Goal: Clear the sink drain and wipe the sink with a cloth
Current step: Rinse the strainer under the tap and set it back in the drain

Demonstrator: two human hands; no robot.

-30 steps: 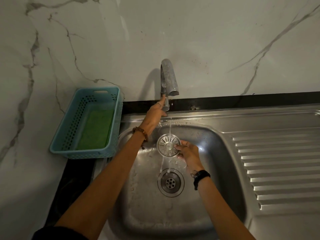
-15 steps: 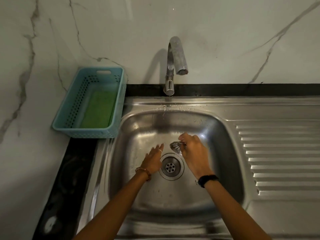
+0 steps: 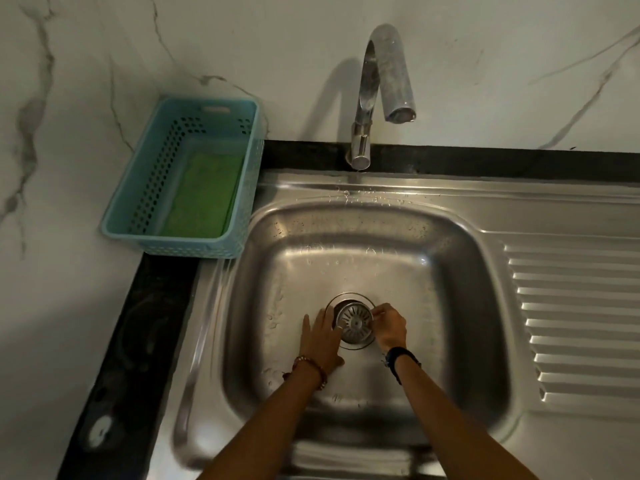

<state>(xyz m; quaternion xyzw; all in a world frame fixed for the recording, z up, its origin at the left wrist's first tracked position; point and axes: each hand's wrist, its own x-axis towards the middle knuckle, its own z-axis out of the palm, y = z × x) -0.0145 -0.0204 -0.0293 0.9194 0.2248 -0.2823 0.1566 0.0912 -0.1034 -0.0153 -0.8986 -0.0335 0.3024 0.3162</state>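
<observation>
1. Two bare hands reach down into the steel sink [image 3: 460,271], meeting at the drain [image 3: 349,346] in the middle of the basin floor.
2. The right hand [image 3: 389,327] pinches the right rim of the round metal strainer [image 3: 355,322], its fingers closed on the edge, and a dark band circles that wrist.
3. The strainer sits over the drain opening, slightly tilted, its slotted face and centre knob visible; whether it is fully seated cannot be told.
4. The left hand [image 3: 320,336] lies flat and open on the basin floor just left of the drain, fingers spread, with fingertips touching the strainer's left edge. A beaded bracelet sits on that wrist.
5. Water drops and a wet film show on the basin floor and back wall.
6. The curved tap [image 3: 384,74] stands behind the basin on the dark bench [image 3: 138,341], its spout pointing down over the back of the sink.
7. A blue plastic basket [image 3: 145,188] rests on the bench at the sink's back left corner, against the marble wall [image 3: 242,46].
8. A green cloth [image 3: 204,195] lies flat inside the basket, well apart from both hands.
9. The ribbed draining board [image 3: 575,317] extends to the right of the basin.
</observation>
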